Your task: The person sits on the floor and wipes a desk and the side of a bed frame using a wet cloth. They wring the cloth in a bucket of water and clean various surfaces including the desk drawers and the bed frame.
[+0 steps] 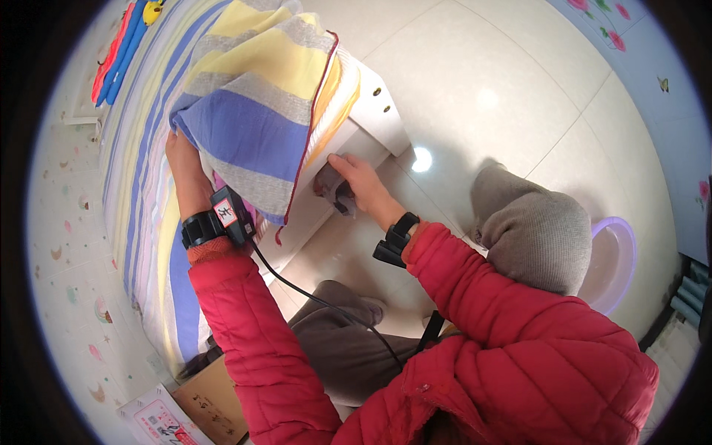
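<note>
My left hand (185,160) grips the edge of a blanket (250,119) striped in blue, yellow and grey; the fingers are partly hidden by its folds. A dark red trim runs down the blanket's right edge, and a bit of pink cloth shows beneath it. Beside the bed's white side board (311,214), my right hand (361,181) pinches a crumpled dark grey piece (334,183), apparently cloth, between thumb and fingers. Black straps with small devices sit on both wrists.
A striped bed sheet (133,183) covers the bed on the left, beside a patterned wall. Cardboard boxes (214,403) stand at the lower left. A purple-rimmed basin (620,267) rests on the tiled floor (500,100) at right. A black cable (311,297) hangs from my left wrist.
</note>
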### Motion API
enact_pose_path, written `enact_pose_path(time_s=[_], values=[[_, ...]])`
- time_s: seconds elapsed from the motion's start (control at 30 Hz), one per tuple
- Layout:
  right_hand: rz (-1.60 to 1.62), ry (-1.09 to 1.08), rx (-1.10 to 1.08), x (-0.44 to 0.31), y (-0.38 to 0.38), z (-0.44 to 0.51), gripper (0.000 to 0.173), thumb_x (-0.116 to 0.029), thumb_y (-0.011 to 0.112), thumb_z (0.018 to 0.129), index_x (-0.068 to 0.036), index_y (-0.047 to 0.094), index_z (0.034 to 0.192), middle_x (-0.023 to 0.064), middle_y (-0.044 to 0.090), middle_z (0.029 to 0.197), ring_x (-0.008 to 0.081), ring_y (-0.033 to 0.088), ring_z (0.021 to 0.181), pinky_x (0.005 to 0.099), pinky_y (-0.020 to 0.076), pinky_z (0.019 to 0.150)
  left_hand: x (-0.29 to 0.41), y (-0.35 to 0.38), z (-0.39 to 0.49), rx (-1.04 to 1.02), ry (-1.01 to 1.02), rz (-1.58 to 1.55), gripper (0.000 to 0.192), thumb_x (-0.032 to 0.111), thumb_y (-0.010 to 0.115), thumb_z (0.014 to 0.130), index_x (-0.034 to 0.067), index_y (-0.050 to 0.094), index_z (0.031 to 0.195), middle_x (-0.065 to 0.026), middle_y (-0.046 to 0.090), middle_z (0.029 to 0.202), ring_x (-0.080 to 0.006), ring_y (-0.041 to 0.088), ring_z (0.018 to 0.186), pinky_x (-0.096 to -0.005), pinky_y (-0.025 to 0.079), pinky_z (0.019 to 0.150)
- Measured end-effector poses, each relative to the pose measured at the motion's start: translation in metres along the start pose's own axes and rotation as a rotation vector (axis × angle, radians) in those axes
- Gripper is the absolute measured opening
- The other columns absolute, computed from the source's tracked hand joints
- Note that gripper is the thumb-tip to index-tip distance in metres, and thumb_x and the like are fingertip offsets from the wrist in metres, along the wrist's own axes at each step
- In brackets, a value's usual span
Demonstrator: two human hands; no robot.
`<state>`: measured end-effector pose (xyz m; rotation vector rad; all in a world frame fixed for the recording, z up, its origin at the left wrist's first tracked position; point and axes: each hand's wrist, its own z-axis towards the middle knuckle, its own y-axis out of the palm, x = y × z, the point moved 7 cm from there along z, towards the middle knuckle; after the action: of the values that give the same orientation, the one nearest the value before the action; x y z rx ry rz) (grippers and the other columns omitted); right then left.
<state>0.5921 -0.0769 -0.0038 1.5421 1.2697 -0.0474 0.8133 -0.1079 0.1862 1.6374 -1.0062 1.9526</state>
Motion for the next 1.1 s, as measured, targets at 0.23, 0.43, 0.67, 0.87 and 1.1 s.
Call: enact_pose_path(time_s=[0.23,0.43,0.67,0.87,1.1], values=[[0.191,0.016,-0.051,0.013,0.011,0.004,0.038,-0.033,0.055,0.075,0.003,0.048,0.084,0.0095,0.054,0.072,0.0152,0.053,0.058,0.0254,0.0433,0.049,-0.004,-0.002,0.007,0.013,0.058,0.03,0.034,0.027,0.046,0.08,0.001,0.051,0.101,-0.0083,0.056,0.091,-0.016,0.054,0.08,-0.0264,0.042,0.066],[0.244,0.043,-0.038,0.014,0.011,0.004,0.037,-0.031,0.055,0.076,0.003,0.048,0.086,0.01,0.055,0.075,0.0166,0.054,0.06,0.0278,0.0452,0.054,-0.013,-0.007,0.021,-0.004,0.081,0.075,0.035,0.029,0.046,0.08,0.002,0.05,0.102,-0.0086,0.056,0.092,-0.0173,0.055,0.077,-0.0269,0.043,0.064],[0.191,0.033,-0.041,0.015,0.01,0.008,0.036,-0.031,0.054,0.077,0.004,0.049,0.085,0.0095,0.054,0.072,0.0159,0.053,0.059,0.0281,0.0445,0.053,-0.01,-0.006,0.017,0.005,0.07,0.062,0.035,0.029,0.046,0.08,0.002,0.05,0.101,-0.0091,0.057,0.091,-0.0172,0.056,0.078,-0.0272,0.044,0.065],[-0.055,0.061,0.007,-0.024,0.013,-0.017,0.03,-0.027,0.052,0.077,0.002,0.049,0.085,0.0057,0.053,0.07,0.011,0.051,0.054,0.0239,0.0423,0.049,-0.01,-0.005,0.013,0.0,0.044,-0.02,0.035,0.029,0.047,0.08,0.001,0.051,0.101,-0.0092,0.057,0.09,-0.0173,0.056,0.076,-0.0269,0.045,0.064],[-0.009,-0.486,0.0,-0.084,0.017,-0.033,0.017,-0.016,0.049,0.08,-0.002,0.049,0.09,0.0004,0.052,0.07,0.0057,0.046,0.059,0.0195,0.0399,0.053,-0.007,-0.002,0.01,-0.016,0.032,-0.01,0.033,0.026,0.047,0.08,0.0,0.051,0.1,-0.0095,0.057,0.088,-0.0175,0.056,0.072,-0.0269,0.045,0.06]])
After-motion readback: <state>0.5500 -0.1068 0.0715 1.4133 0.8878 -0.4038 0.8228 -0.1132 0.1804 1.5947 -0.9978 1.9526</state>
